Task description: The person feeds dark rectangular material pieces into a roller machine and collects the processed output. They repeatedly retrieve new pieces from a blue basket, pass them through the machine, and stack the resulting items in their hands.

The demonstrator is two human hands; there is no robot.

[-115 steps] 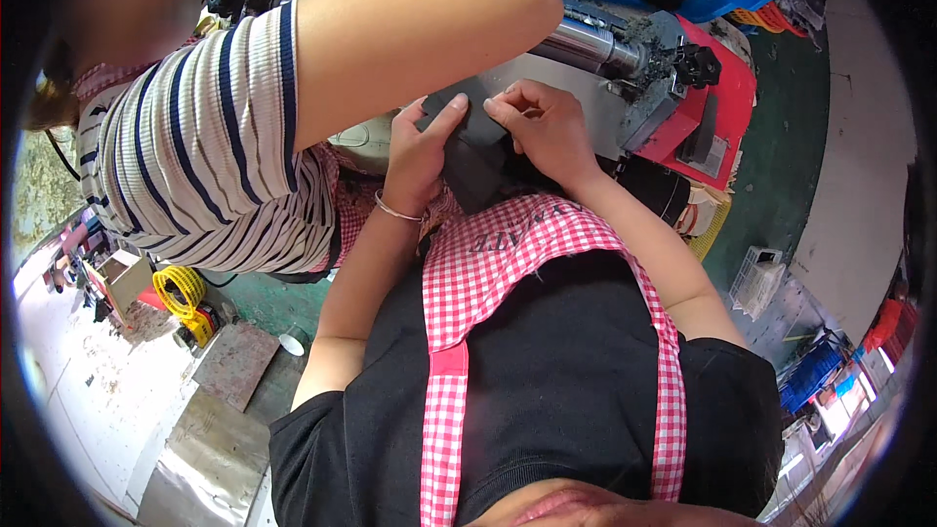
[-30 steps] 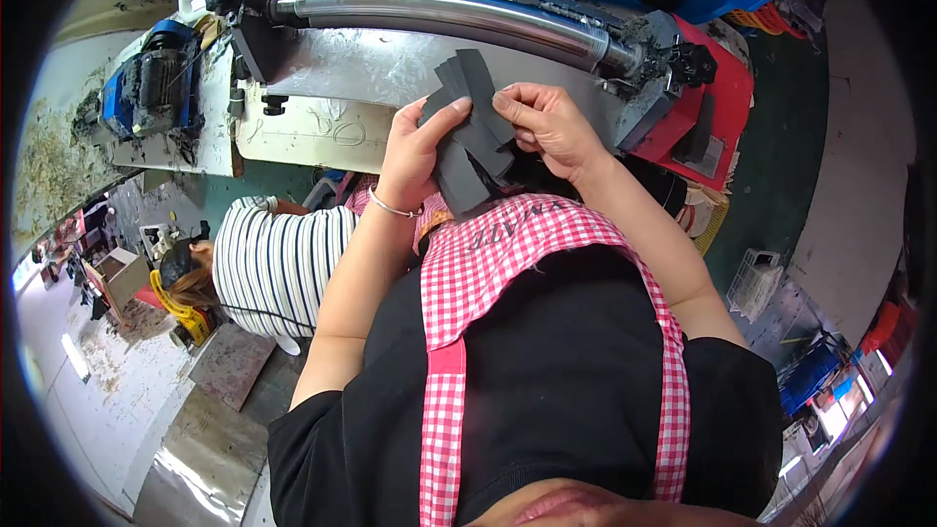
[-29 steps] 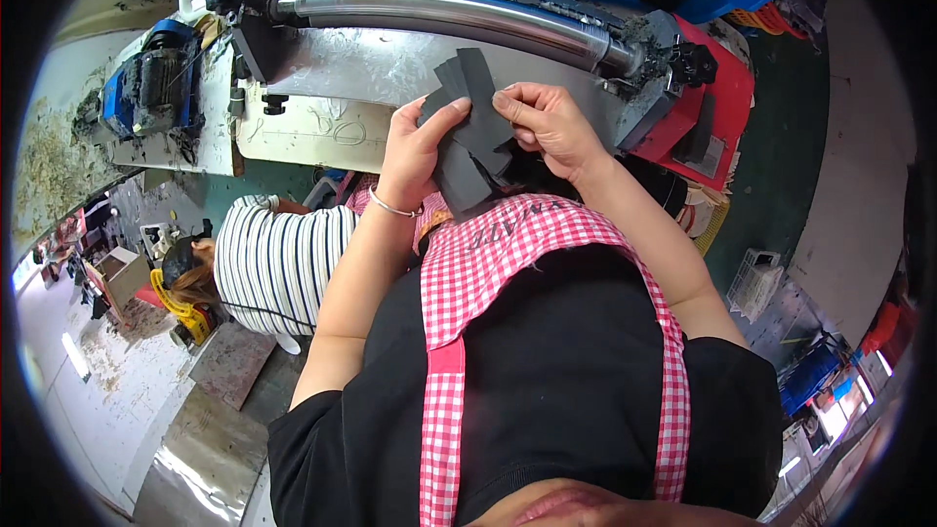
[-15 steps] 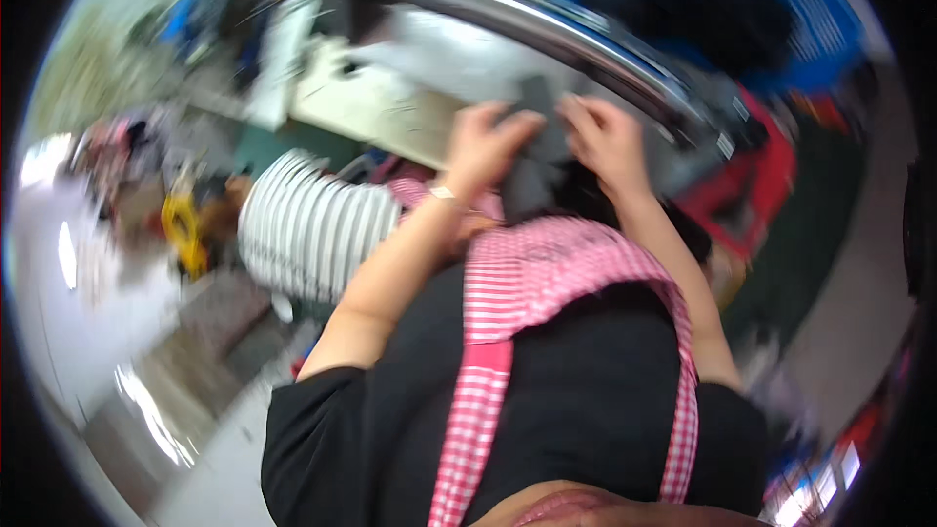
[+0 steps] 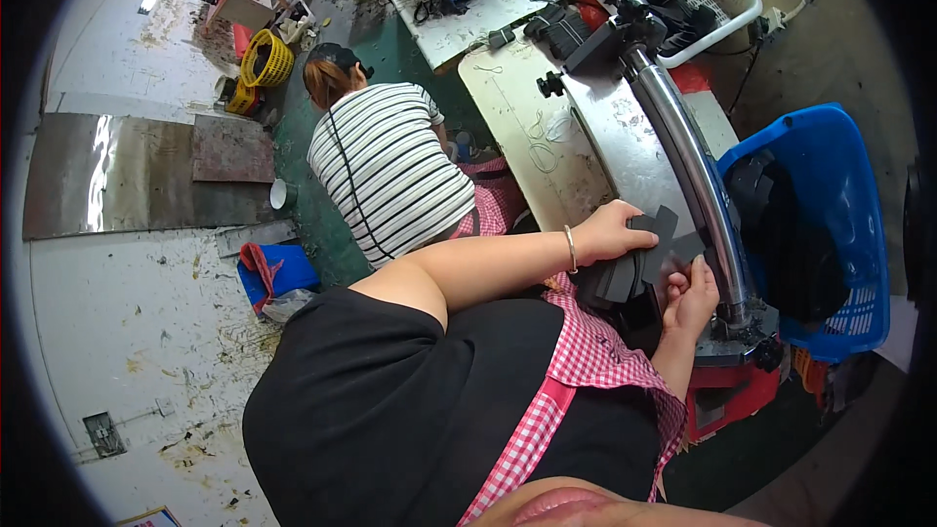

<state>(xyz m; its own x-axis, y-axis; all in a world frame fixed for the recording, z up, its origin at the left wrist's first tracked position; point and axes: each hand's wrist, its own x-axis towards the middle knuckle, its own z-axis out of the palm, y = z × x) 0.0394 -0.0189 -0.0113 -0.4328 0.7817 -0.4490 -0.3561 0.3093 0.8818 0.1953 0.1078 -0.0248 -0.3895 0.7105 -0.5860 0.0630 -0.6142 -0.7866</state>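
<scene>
My left hand [image 5: 613,231], with a bangle on its wrist, is closed on a flat dark grey piece [image 5: 666,224], thumb on top. Thin and strip-like, the piece looks like cut sheet material; I cannot tell which. Under and beside that hand, several similar grey pieces [image 5: 613,281] lie fanned in a stack over my lap. My right hand [image 5: 691,295] pinches the edge of another grey piece [image 5: 687,250] between thumb and fingertips. Both hands are close together, just left of a shiny metal cylinder [image 5: 688,146] mounted along the bench.
A blue plastic basket [image 5: 869,205] with dark pieces stands right of the cylinder. Beyond it is a white basket [image 5: 747,2] with black items. A cream tabletop [image 5: 508,122] lies ahead. A co-worker in a striped shirt [image 5: 390,161] sits at the left, near a yellow basket [image 5: 276,60].
The view has turned, so the bench and cylinder appear farther right and the co-worker higher up. My hands stay near each other, and the right one now pinches a grey piece.
</scene>
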